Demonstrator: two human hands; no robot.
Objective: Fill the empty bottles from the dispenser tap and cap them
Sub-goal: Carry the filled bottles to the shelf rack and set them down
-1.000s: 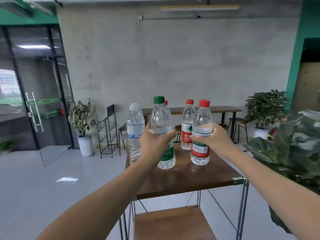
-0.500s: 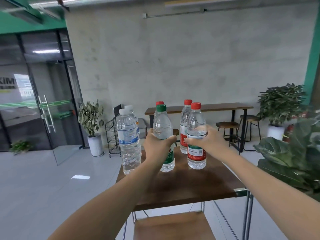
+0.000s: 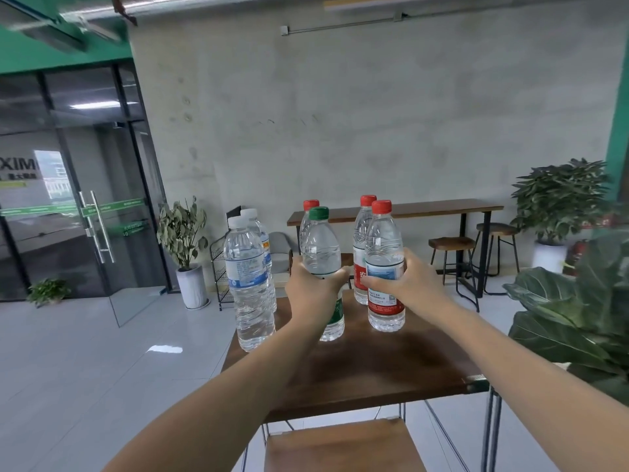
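Several capped clear bottles stand on a small dark wooden table (image 3: 367, 373). My left hand (image 3: 311, 291) grips the green-capped bottle (image 3: 321, 253) around its middle. My right hand (image 3: 408, 284) grips the front red-capped bottle (image 3: 384, 247) with the red label, at label height. Both bottles stand upright on the tabletop. Two more red-capped bottles (image 3: 362, 229) stand behind them. Two white-capped bottles (image 3: 246, 277) with blue labels stand at the table's left edge. No dispenser tap is in view.
A lower wooden shelf (image 3: 340, 447) sits under the tabletop. A large leafy plant (image 3: 578, 301) crowds the table's right side. Beyond are a wire rack (image 3: 218, 267), a potted plant (image 3: 185, 240), a long bar table (image 3: 408, 211) with stools, and a glass door (image 3: 85, 216) at left.
The view has swung right and slightly closer, so the table sits more central. Both hands keep their grips, and the two held bottles now stand a little lower on the table.
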